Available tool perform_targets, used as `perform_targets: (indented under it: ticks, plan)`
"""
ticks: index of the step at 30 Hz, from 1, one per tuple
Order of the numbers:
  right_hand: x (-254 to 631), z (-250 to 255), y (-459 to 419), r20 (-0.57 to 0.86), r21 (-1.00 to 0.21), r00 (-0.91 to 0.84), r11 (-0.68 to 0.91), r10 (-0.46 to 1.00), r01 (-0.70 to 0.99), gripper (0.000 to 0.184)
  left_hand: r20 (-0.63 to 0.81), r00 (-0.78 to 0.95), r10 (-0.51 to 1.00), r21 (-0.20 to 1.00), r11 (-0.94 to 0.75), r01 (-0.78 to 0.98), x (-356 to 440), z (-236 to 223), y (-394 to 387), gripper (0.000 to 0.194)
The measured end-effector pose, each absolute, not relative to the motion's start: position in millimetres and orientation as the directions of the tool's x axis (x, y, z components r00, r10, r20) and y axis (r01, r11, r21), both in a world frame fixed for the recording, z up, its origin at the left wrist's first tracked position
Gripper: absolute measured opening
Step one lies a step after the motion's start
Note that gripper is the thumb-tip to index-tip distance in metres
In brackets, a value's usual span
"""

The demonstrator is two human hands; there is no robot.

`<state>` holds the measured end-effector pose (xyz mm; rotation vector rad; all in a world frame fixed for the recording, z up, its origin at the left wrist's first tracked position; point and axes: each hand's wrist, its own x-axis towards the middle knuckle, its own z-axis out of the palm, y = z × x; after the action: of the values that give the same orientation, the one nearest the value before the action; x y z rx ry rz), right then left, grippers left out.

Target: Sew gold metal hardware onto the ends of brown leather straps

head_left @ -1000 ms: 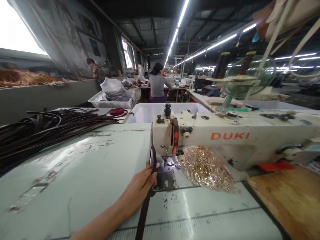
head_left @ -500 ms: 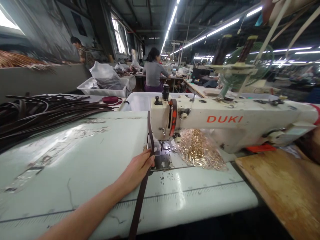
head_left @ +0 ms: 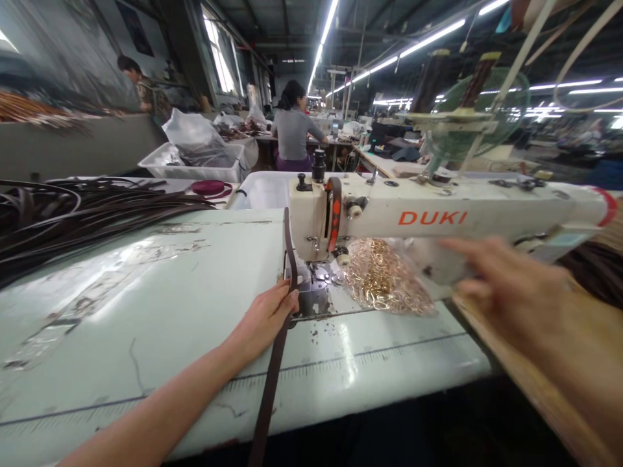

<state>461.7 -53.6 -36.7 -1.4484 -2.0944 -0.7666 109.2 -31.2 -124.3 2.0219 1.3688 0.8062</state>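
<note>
My left hand is closed on a dark brown leather strap just left of the needle of a white DUKI sewing machine. The strap runs up beside the machine head and hangs down over the table's front edge. My right hand is in the air at the right, blurred by motion, fingers stretched out toward the machine arm, holding nothing. A clear bag of gold metal rings lies under the machine arm, between my two hands.
A heap of dark straps covers the pale green table at far left. A wooden board lies at right. White bins stand behind. A green fan is behind the machine. A seated person works farther back.
My right hand has come into view from the right, reaching toward the machine arm. The view has tipped down a little. My left hand stays on the strap by the needle.
</note>
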Motion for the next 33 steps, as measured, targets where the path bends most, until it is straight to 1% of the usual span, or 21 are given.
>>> perform_targets:
  ticks: [1, 2, 3, 4, 6, 9, 11, 13, 17, 20, 26, 33]
  plan:
    - [428.1, -50.9, -58.7, 0.498, 0.226, -0.531, 0.489, 0.686, 0.843, 0.057, 0.166, 0.300, 0.939, 0.733, -0.321, 0.599, 109.1, -124.3, -31.7, 0.037]
    - [397.1, -64.5, -60.2, 0.367, 0.195, -0.608, 0.581, 0.704, 0.790, 0.050, 0.165, 0.298, 0.940, 0.738, -0.318, 0.595, 109.0, -124.2, -32.2, 0.037]
    - [370.4, -76.4, -58.1, 0.296, 0.130, -0.588, 0.578, 0.753, 0.805, 0.048, 0.164, 0.293, 0.942, 0.746, -0.313, 0.588, 109.0, -123.9, -32.8, 0.038]
    - [349.2, -86.1, -52.8, 0.258, 0.061, -0.526, 0.530, 0.810, 0.846, 0.050, 0.163, 0.287, 0.944, 0.755, -0.307, 0.580, 109.0, -123.4, -33.5, 0.038]
    - [323.0, -97.9, -36.6, 0.194, -0.018, -0.415, 0.426, 0.889, 0.904, 0.054, 0.160, 0.275, 0.948, 0.770, -0.295, 0.566, 109.0, -122.3, -34.6, 0.040]
    - [311.2, -103.6, -13.7, 0.157, -0.039, -0.354, 0.364, 0.922, 0.931, 0.046, 0.172, 0.281, 0.944, 0.774, -0.306, 0.554, 108.5, -121.6, -34.5, 0.041]
    - [308.7, -105.6, -5.9, 0.144, -0.034, -0.363, 0.371, 0.920, 0.928, 0.039, 0.176, 0.301, 0.937, 0.771, -0.321, 0.550, 107.7, -123.1, -32.8, 0.040]
    - [305.4, -108.5, -2.9, 0.129, -0.030, -0.375, 0.382, 0.918, 0.924, 0.036, 0.179, 0.333, 0.926, 0.750, -0.348, 0.563, 106.5, -126.3, -30.3, 0.038]
    - [298.0, -114.1, 1.0, 0.090, -0.022, -0.392, 0.395, 0.916, 0.918, 0.034, 0.197, 0.390, 0.899, 0.682, -0.412, 0.604, 104.9, -133.2, -25.6, 0.035]
    - [296.1, -115.8, 5.6, 0.066, -0.016, -0.380, 0.382, 0.923, 0.924, 0.034, 0.199, 0.386, 0.901, 0.658, -0.415, 0.628, 104.8, -136.1, -24.3, 0.030]
    - [296.8, -116.5, 9.6, 0.049, -0.005, -0.372, 0.373, 0.927, 0.928, 0.034, 0.210, 0.359, 0.909, 0.631, -0.406, 0.661, 105.8, -139.4, -25.2, 0.025]
    - [294.4, -117.6, 9.6, 0.051, 0.017, -0.364, 0.364, 0.930, 0.931, 0.034, 0.212, 0.354, 0.911, 0.612, -0.406, 0.678, 106.8, -139.2, -26.8, 0.024]
